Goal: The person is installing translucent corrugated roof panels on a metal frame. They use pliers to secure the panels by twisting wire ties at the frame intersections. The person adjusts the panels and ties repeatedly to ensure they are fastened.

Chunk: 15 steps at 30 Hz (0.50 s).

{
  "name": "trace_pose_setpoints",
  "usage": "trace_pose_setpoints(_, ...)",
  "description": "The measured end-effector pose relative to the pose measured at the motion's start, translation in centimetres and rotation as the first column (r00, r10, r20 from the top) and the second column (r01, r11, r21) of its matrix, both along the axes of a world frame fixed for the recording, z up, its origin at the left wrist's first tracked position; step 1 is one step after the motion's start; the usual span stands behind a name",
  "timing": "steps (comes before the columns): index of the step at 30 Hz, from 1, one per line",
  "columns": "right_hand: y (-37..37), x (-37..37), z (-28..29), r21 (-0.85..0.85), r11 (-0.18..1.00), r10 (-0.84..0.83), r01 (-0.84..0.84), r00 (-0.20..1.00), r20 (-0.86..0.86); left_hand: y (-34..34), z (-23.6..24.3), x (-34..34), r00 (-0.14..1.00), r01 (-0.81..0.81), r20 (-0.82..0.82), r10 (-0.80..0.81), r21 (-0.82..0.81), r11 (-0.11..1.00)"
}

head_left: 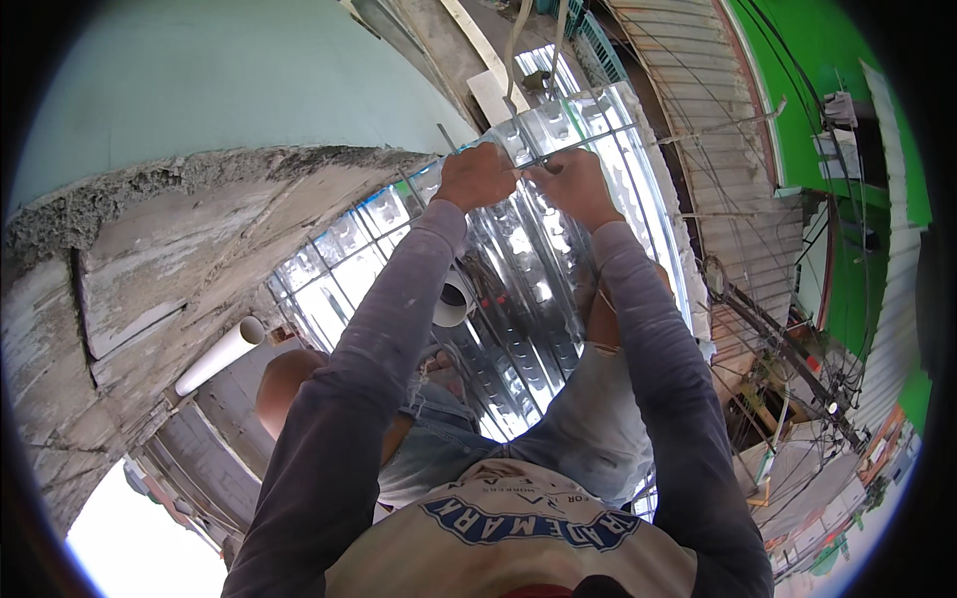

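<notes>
My left hand (477, 177) and my right hand (570, 187) are both closed, close together at a thin steel bar (623, 130) near the far edge of a shiny corrugated metal deck (528, 299). Their fingertips pinch at something thin between them, too small to make out. More bars form a grid (334, 274) over the deck. A white pipe end (451, 317) sticks up between my forearms, below my hands. My bent knees are on either side.
A pale wall with a rough concrete ledge (150, 229) runs along the left, with a white pipe (214, 359) below it. On the right are rusty corrugated roofing (678, 60), tangled overhead cables (837, 409) and a green building (847, 299). A teal crate (598, 45) sits beyond the deck.
</notes>
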State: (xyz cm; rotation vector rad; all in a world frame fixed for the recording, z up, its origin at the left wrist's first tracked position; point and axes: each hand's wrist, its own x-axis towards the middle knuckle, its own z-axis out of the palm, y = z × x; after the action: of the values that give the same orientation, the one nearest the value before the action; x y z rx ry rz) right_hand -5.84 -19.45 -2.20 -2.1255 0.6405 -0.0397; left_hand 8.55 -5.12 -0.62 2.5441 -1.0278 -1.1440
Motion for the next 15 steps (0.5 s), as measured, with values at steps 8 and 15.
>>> trace_pose_setpoints(8, 0.6, 0.3, -2.0, -0.048, 0.994, -0.092, 0.099, 0.986, 0.138, -0.6, 1.1, -1.4, 0.98, -0.036, 0.193, 0.045, -0.048, 0.998)
trace_pose_setpoints(15, 1.3, 0.3, 0.1, -0.129, 0.991, -0.032, 0.043, 0.995, 0.091, 0.0, 0.7, -2.1, 0.967, -0.076, 0.233, 0.105, -0.133, 0.988)
